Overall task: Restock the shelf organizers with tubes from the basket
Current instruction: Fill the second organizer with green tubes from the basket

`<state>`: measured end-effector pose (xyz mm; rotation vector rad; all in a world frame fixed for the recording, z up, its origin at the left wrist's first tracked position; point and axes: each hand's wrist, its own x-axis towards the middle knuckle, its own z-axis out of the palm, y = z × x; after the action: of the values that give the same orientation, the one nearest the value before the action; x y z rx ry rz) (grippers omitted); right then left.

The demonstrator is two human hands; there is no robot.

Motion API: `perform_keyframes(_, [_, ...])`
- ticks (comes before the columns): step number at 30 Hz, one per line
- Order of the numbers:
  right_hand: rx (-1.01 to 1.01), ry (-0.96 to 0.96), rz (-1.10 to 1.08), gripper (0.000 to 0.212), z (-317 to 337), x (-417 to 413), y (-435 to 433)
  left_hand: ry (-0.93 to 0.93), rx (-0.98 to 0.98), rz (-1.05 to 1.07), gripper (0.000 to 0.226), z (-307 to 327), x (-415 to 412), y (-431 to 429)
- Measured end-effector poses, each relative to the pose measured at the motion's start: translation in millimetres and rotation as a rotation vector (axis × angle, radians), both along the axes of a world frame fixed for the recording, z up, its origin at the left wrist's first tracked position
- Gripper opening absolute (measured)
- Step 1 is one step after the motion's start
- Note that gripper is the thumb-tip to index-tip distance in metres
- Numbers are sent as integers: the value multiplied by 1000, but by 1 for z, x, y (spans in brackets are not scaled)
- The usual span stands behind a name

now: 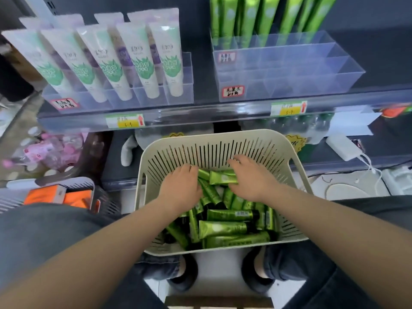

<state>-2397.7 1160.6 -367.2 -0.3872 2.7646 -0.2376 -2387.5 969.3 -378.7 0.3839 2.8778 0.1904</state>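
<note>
While the right hand (pixel 250 178) pinches a tube (pixel 223 177), likely light and squashy, round its middle in the mid-frame basket (pixel 211 152), whether the left hand (pixel 181 186) holds one cannot be told.

The left hand (pixel 181 186) covers the tubes (pixel 223 228) beneath, so its grip seems unreadable.
</note>
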Motion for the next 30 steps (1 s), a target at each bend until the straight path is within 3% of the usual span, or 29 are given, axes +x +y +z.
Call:
perform_keyframes(7, [12,-112,-18,66,-39,-20,-7,-203,4,76,39,-32,-14,-16])
perform_keyframes(11, [18,-137,-38,66,-59,-31,-11,-271,10,96,17,-41,-25,-20])
perform_keyframes(17, [-20,-198,-48,62,-83,-46,-18,-361,0,143,36,-53,-36,-20])
perform_keyframes(30, [-48,-138,46,43,-111,-64,-27,-518,-19,156,25,-70,-44,-17])
